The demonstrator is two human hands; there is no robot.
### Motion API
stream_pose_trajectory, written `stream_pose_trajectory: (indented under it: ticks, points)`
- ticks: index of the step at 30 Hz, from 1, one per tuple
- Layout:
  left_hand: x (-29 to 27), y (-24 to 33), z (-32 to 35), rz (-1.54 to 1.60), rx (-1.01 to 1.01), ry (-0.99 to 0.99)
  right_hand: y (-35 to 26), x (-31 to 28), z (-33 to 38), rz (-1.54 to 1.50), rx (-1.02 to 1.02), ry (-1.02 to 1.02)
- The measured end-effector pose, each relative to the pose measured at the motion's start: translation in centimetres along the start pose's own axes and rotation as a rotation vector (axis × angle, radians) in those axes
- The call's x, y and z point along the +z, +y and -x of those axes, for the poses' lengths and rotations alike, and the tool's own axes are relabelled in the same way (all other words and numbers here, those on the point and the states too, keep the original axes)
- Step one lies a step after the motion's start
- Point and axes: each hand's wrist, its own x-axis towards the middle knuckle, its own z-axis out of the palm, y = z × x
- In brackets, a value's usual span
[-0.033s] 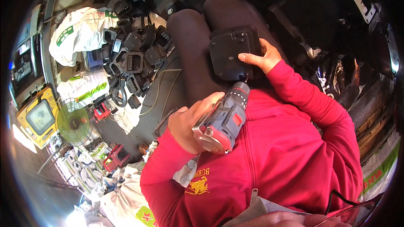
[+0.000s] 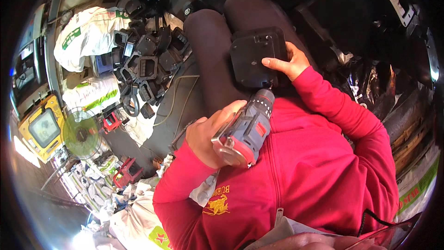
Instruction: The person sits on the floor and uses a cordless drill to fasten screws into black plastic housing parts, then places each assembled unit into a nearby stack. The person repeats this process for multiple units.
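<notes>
Head view: the person sits, looking down at their own lap.
Left fingers: clenched around the grip of a grey and red cordless drill [image 2: 247, 129]; the left hand [image 2: 210, 136] wraps it from the left side.
Right fingers: laid flat on the near right edge of a black square plastic housing [image 2: 255, 58], thumb on its face; the right hand [image 2: 289, 64] presses it down, grasping its rim.
Housing: rests on the dark-trousered thighs [image 2: 217, 51], face up.
Drill tip: touches the housing's near edge, just beside the right thumb.
Doing it well: as I judge it, keep the drill in line with the screw, press steadily, and keep the thumb away from the bit.
Left arm: red sleeve [image 2: 185, 180] bent, wrist cocked, drill pointing away from the body.
Right arm: elbow out to the right, forearm angled inward.
Around: a heap of black plastic frames [image 2: 145, 58] lies left of the knees; a green fan [image 2: 81, 134] and white sacks [image 2: 85, 34] lie farther left.
</notes>
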Motion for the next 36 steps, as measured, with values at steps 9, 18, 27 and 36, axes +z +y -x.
stream_pose_trajectory:
  ticks: [9, 18, 27, 36]
  points:
    - [2.3, -0.8, -2.4, 0.141, 0.037, 0.181, 0.7, -0.3, -2.0, -0.061, -0.026, 0.037]
    - [1.9, -1.3, -1.7, 0.231, 0.041, 0.17, -0.2, -0.2, -1.9, 0.034, -0.104, -0.007]
    - [-2.7, -2.8, 0.5, 0.679, 0.078, 0.148, -0.1, 0.2, 0.0, 0.036, -0.186, 0.006]
    - [-13.0, -14.0, -14.7, 0.627, 0.196, 0.669, -1.3, -0.1, 0.0, 0.249, -0.146, -0.15]
